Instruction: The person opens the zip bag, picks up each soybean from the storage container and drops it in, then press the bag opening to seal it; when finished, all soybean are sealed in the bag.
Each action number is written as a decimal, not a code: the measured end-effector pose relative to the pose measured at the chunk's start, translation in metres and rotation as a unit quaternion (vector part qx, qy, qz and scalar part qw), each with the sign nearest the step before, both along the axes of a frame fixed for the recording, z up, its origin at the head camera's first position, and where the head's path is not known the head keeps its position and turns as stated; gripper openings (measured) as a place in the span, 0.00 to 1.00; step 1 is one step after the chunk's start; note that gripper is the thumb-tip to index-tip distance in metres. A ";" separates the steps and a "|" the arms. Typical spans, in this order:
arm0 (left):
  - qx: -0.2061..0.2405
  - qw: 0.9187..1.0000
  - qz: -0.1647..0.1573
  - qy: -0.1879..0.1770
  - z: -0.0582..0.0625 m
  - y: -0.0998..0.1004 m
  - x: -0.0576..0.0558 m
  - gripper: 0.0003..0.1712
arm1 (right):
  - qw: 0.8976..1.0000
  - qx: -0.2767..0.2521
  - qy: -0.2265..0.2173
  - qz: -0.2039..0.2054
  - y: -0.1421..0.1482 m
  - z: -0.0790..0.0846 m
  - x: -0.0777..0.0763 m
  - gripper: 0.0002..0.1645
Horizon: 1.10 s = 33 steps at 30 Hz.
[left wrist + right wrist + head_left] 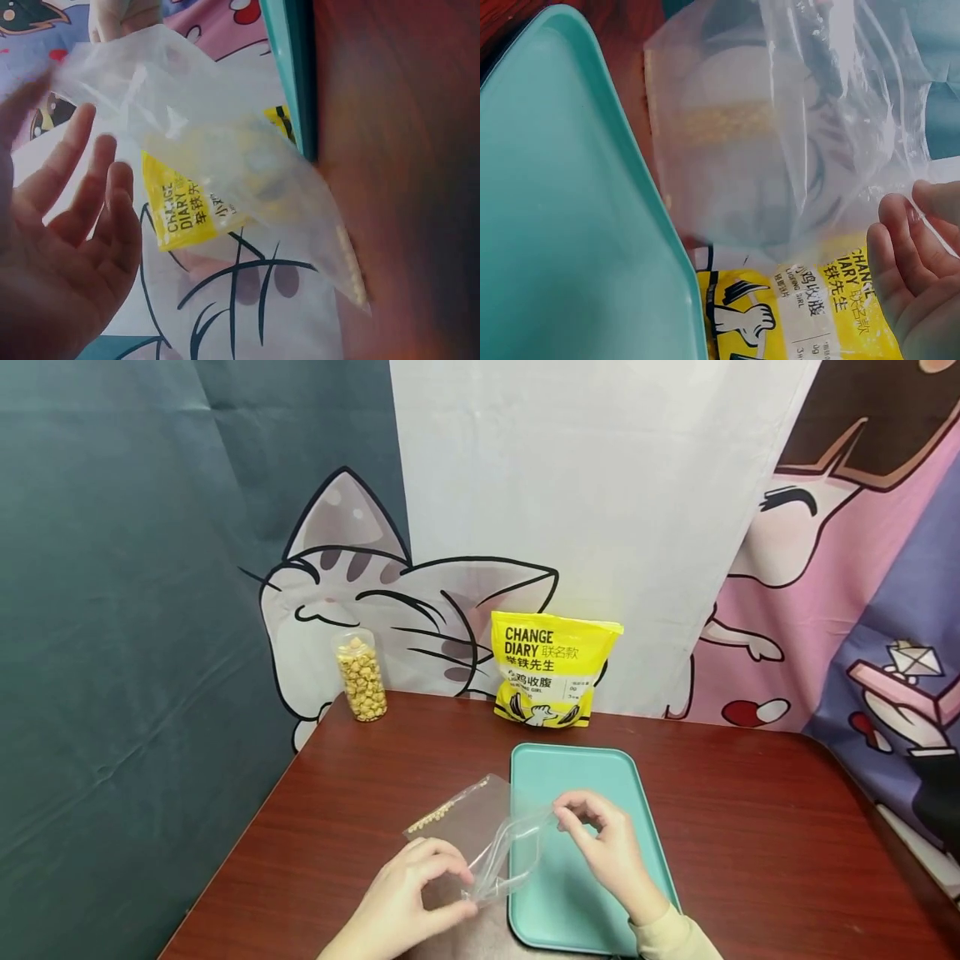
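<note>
A clear plastic bag (pixel 480 814) is stretched between the two hands, its mouth toward me and slightly parted. A row of small pale-yellow grains (pixel 441 814) lies along its far bottom edge, also visible in the left wrist view (pixel 350 266). My left hand (pixel 412 889) pinches the bag's near left corner between thumb and forefinger, the other fingers loosely bent. With thumb and fingertips, my right hand (pixel 609 847) pinches the mouth's right end, above the tray. The bag's lower end rests on or just above the table, left of the tray; I cannot tell which.
A turquoise rectangular tray (pixel 581 897) lies at the centre right of the brown table (pixel 765 852). Behind it stands a yellow snack pouch (pixel 555 668). At the back left is a clear tub of popcorn (pixel 362 681). A printed cloth (pixel 585 485) hangs behind the table.
</note>
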<state>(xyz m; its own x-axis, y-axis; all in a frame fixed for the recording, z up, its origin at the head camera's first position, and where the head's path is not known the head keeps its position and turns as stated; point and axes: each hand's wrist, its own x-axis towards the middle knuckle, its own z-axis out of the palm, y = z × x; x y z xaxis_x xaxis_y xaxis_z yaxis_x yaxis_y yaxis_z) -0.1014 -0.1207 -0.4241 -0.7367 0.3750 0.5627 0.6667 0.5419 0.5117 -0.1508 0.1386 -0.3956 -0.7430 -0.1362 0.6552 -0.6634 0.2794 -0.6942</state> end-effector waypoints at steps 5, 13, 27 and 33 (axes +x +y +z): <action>0.081 0.995 0.026 0.048 0.001 0.000 -0.007 0.11 | 0.999 -0.032 -0.040 -0.012 0.004 -0.004 0.002 0.09; 0.179 0.980 0.089 0.022 0.011 0.002 -0.009 0.11 | 0.996 -0.050 -0.076 0.013 0.013 -0.017 0.000 0.11; 0.104 0.956 0.239 0.133 0.023 0.006 -0.020 0.07 | 0.997 -0.024 -0.073 -0.009 0.009 -0.003 0.013 0.08; 0.016 0.935 0.255 0.247 0.022 0.022 -0.027 0.12 | 0.997 -0.017 -0.076 0.027 0.006 -0.005 0.016 0.10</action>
<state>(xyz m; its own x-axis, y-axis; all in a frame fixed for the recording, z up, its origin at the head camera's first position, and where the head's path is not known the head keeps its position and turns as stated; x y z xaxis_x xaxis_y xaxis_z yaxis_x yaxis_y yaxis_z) -0.1288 -0.0983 -0.4017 -0.4621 0.0225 0.8865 0.4842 0.8439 0.2310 -0.1351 0.1442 -0.4006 -0.8267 -0.1582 0.5399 -0.5626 0.2219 -0.7964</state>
